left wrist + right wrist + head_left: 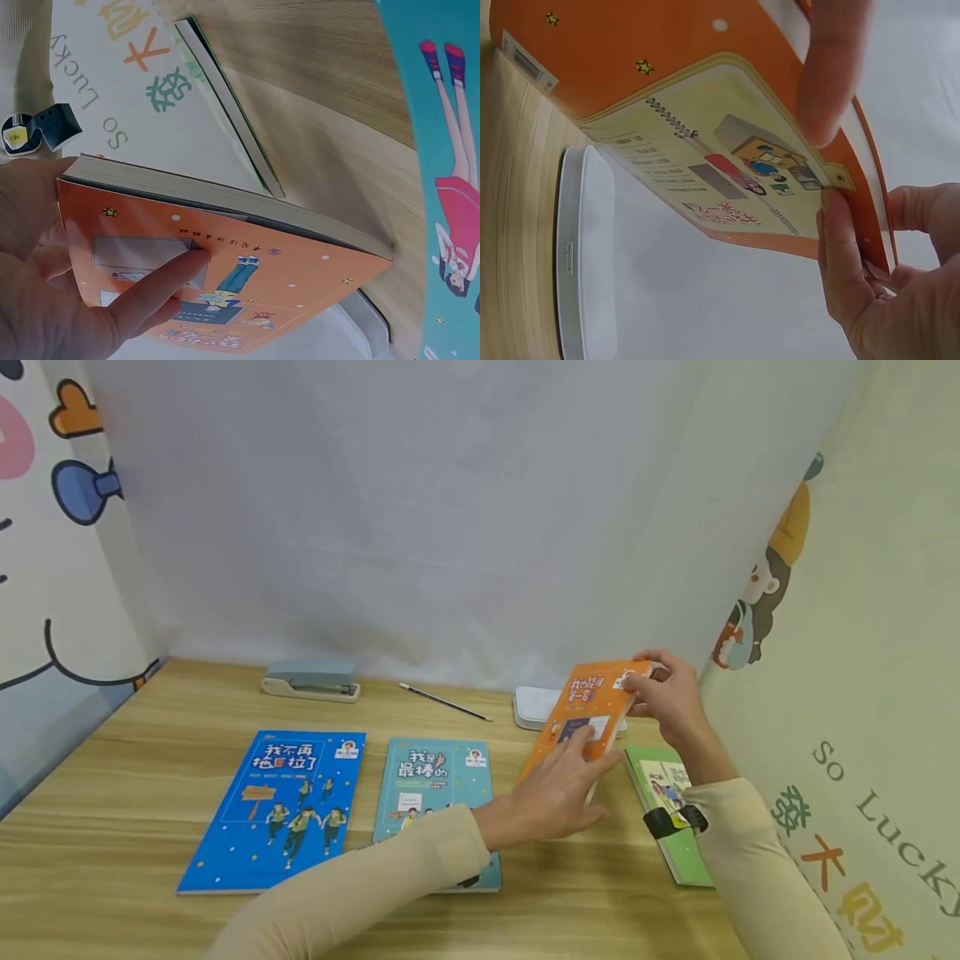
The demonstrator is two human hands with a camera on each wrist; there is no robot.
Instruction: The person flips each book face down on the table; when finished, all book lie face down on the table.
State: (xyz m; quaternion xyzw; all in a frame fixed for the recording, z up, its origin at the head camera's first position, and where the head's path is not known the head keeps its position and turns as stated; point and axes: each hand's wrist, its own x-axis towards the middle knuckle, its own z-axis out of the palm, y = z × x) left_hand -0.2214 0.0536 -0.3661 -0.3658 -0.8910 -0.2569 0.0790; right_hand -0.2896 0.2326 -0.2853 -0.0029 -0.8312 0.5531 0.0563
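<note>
An orange book point(540, 752) stands tilted up from the table, its front cover facing the head camera. At its upper right corner my right hand point(671, 697) pinches it, thumb in front and fingers point(840, 255) against the back cover. Spread across the front cover are the fingers point(161, 289) of my left hand point(551, 789). A digit of that hand point(832, 82) reaches over the page edge onto the back in the right wrist view. The book's lower end is partly hidden behind my left hand in the head view.
A blue book point(300, 810) and a teal book point(442, 777) lie side by side to the left. Beneath my right forearm lies a green book point(686, 860). Along the back are a stapler point(311, 681), a pencil point(446, 702) and a white case point(532, 706) partly behind the orange book.
</note>
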